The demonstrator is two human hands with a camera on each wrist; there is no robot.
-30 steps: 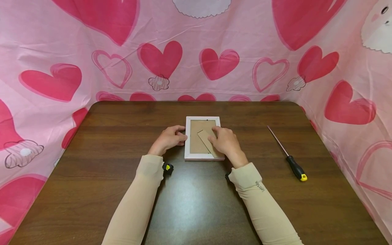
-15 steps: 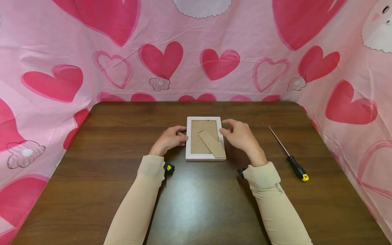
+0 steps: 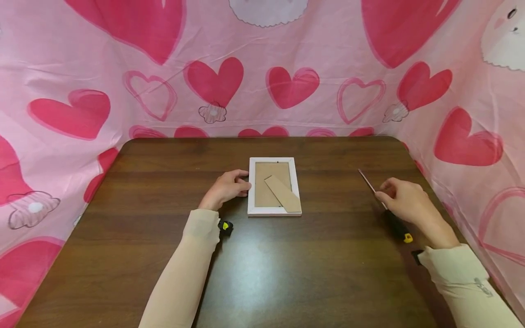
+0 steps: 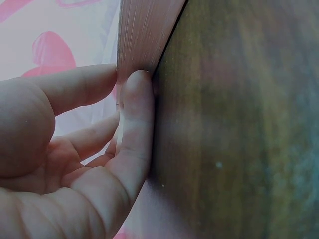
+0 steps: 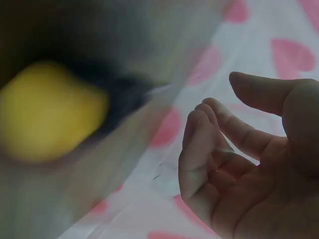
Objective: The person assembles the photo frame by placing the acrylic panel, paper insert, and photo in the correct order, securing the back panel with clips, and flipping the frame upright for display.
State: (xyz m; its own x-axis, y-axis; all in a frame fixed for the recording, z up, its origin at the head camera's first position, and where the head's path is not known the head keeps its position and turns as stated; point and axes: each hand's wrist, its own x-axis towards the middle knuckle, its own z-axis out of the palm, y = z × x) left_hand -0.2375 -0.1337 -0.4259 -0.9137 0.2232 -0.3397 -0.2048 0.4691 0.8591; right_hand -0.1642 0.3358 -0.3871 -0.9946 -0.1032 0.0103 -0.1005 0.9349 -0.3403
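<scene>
A white picture frame (image 3: 252,191) lies back side up on the table, with a brown backing board (image 3: 264,196) and a slanted stand flap (image 3: 283,193). My left hand (image 3: 225,187) rests at the frame's left edge; in the left wrist view, its fingertips (image 4: 137,92) touch the frame's side (image 4: 144,35), close to the tabletop. Over on the right, my right hand (image 3: 404,200) is over a screwdriver (image 3: 395,225) with a black and yellow handle, partly hiding its shaft. The right wrist view shows its fingers loosely bent and apart from the blurred handle (image 5: 55,114).
The dark wooden table (image 3: 311,273) has rounded far corners. Pink cloth (image 3: 254,45) printed with hearts hangs behind it and along both sides. Each wrist carries a small dark camera, such as the one (image 3: 225,227) on the left wrist.
My right hand has left the frame's stand flap and moved right to the screwdriver, uncovering the flap. The left hand has stayed at the frame's left edge.
</scene>
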